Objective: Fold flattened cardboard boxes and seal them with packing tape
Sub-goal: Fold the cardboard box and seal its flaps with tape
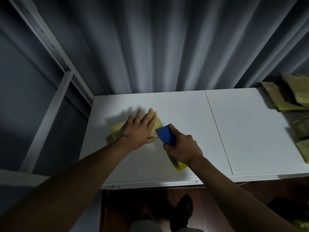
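left hand (139,129) flat on box (117,131), right hand (184,148) gripping tape dispenser (167,135)

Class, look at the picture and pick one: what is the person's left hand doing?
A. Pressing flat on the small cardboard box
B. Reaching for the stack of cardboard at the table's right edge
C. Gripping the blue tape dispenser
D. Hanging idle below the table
A: the left hand lies with straight fingers on the small cardboard box, while the right hand grips the blue tape dispenser.
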